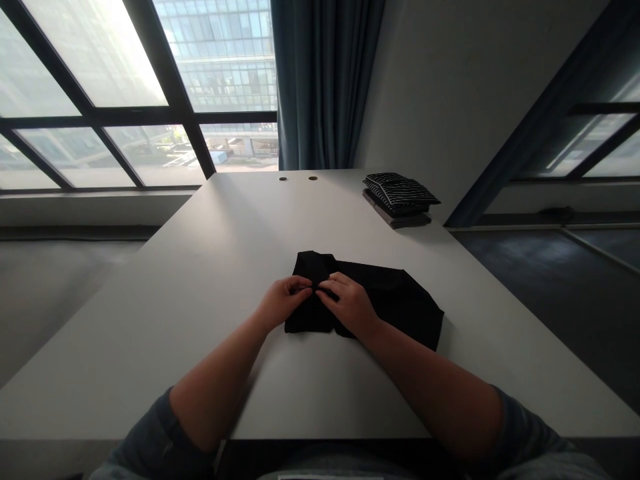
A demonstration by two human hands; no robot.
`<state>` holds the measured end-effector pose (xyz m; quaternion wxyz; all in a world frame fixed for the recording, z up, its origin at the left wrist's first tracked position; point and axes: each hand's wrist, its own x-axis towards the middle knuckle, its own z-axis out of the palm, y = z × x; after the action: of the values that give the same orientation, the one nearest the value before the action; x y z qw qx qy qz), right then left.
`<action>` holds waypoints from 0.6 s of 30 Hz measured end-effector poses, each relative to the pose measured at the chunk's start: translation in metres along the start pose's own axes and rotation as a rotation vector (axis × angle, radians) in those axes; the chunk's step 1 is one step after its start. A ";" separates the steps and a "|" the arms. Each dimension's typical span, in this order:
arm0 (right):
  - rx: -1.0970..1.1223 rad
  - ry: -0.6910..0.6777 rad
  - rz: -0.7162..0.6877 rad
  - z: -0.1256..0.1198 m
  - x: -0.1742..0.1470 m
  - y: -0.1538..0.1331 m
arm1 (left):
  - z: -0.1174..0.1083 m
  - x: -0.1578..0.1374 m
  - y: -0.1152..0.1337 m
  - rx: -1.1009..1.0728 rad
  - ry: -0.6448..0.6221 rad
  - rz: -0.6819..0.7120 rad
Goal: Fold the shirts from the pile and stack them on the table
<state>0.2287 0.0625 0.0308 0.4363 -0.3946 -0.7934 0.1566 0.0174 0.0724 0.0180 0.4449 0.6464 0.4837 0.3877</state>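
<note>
A black garment lies spread on the white table in front of me, its left part narrower and a bit rumpled. I cannot make out what kind of garment it is. My left hand is closed in a pinch on the dark cloth near its left end. Close beside it, almost fingertip to fingertip, my right hand pinches the same garment. The small bit of fabric between the fingers is too dark to tell apart.
A stack of folded clothes, with a black-and-white striped piece on top, sits at the table's far right edge. Two round cable holes are set near the far edge. Beyond stand a blue curtain and large windows.
</note>
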 end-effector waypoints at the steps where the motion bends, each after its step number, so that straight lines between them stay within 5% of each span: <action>1: 0.006 -0.004 0.002 0.000 0.000 0.001 | 0.001 0.000 0.000 0.003 0.002 0.000; 8: 0.073 0.062 0.059 0.003 -0.001 0.005 | 0.005 0.000 0.000 0.053 0.012 0.095; 12: 0.019 0.183 -0.072 -0.003 0.000 0.007 | 0.003 0.000 0.002 0.167 0.010 0.163; 18: -0.173 -0.061 -0.280 -0.006 0.003 0.015 | 0.001 -0.004 0.008 0.299 -0.029 0.195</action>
<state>0.2400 0.0739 0.0271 0.3939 -0.3115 -0.8640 0.0375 0.0198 0.0670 0.0248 0.3112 0.7547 0.4646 0.3431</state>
